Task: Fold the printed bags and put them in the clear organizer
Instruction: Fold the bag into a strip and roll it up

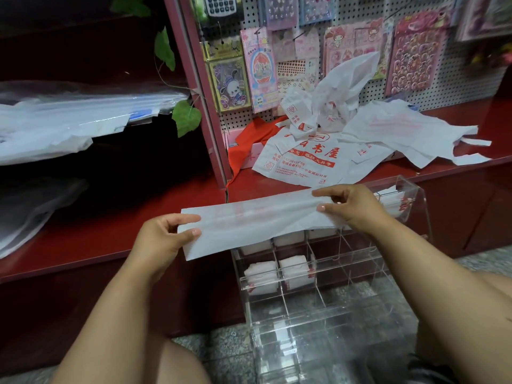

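A white printed bag, folded into a long strip, is stretched in the air between my hands. My left hand pinches its left end and my right hand pinches its right end. Below the strip stands the clear organizer, a grid of acrylic compartments; several of its upper left cells hold folded white bags. More loose printed bags with red lettering lie in a heap on the red shelf behind.
The red shelf runs across the view, with a pink-framed pegboard of sticker packs behind it. Clear plastic bags lie on the left shelves. A red cloth sits beside the heap. My knees and a speckled floor are below.
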### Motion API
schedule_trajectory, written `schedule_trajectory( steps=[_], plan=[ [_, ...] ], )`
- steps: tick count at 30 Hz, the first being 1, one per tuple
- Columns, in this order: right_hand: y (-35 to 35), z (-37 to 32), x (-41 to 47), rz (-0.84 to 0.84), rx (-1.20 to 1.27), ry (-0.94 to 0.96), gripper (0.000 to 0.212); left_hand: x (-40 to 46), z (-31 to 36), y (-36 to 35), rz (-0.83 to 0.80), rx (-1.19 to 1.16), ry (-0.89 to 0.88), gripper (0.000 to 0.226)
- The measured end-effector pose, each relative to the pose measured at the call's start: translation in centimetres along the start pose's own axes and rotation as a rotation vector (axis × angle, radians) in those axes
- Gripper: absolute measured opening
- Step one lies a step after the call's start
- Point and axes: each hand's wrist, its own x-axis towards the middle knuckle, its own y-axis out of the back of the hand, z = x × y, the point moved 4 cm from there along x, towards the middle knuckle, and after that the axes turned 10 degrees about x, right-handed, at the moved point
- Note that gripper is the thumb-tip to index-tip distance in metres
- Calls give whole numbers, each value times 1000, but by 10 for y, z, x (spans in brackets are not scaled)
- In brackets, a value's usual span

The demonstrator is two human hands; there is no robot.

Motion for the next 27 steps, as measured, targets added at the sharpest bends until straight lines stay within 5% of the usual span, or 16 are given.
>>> schedule_trajectory(
  steps=[6,11,16,19,22,27],
  plan=[
    [-2,0,0,-34,-225,34,7,9,18,12,92,306,-129,11],
    [-5,5,-6,-195,-338,-10,13,20,46,17,72,184,-160,9],
    [-12,22,-15,-392,-165,-202,18,30,95,15,80,180,-287,11],
    [-26,17,-24,-517,-55,-236,40,31,129,4,5,237,-380,8],
    [-42,-3,-33,-515,74,-188,44,25,158,-12,-103,335,-465,9],
    [-57,-15,-40,-358,204,-94,18,19,187,-32,-159,337,-522,11]
  ],
)
